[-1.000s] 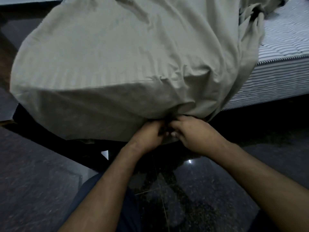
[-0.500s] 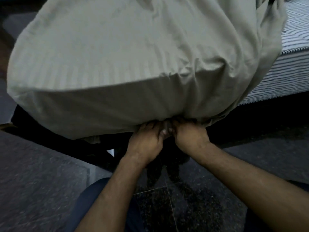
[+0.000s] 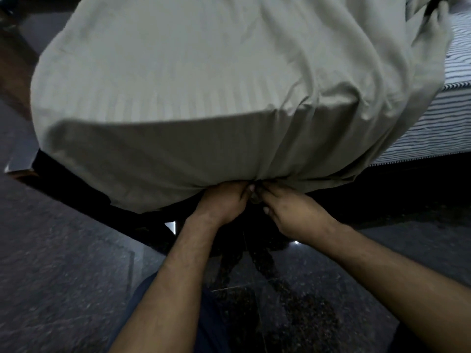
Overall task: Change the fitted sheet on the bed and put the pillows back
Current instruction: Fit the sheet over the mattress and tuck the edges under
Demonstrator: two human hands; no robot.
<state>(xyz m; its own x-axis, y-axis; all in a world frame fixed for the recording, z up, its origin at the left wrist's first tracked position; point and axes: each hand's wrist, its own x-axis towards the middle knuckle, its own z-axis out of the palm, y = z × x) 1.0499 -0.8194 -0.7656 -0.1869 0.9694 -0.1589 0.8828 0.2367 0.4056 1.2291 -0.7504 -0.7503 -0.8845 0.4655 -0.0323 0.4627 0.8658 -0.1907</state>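
A pale grey-green fitted sheet (image 3: pixel 204 98) with faint woven stripes is stretched over the near corner of the mattress. Its gathered hem bunches at the bottom of the corner. My left hand (image 3: pixel 224 202) grips that hem from below, fingers curled into the fabric. My right hand (image 3: pixel 290 212) sits right beside it, touching it, and pinches the same bunched edge. To the right, the bare mattress (image 3: pixel 433 118) with black and white stripes shows where the sheet hangs loose. No pillows are in view.
The dark bed frame (image 3: pixel 76 194) runs under the mattress, with a shiny metal leg (image 3: pixel 172 226) just left of my left wrist. A dark speckled polished floor (image 3: pixel 63 276) lies all around. My knee in dark blue trousers (image 3: pixel 153 289) is low in the middle.
Both hands have stayed on the hem at the corner and pushed it further under the mattress. The view has moved closer and slightly left.
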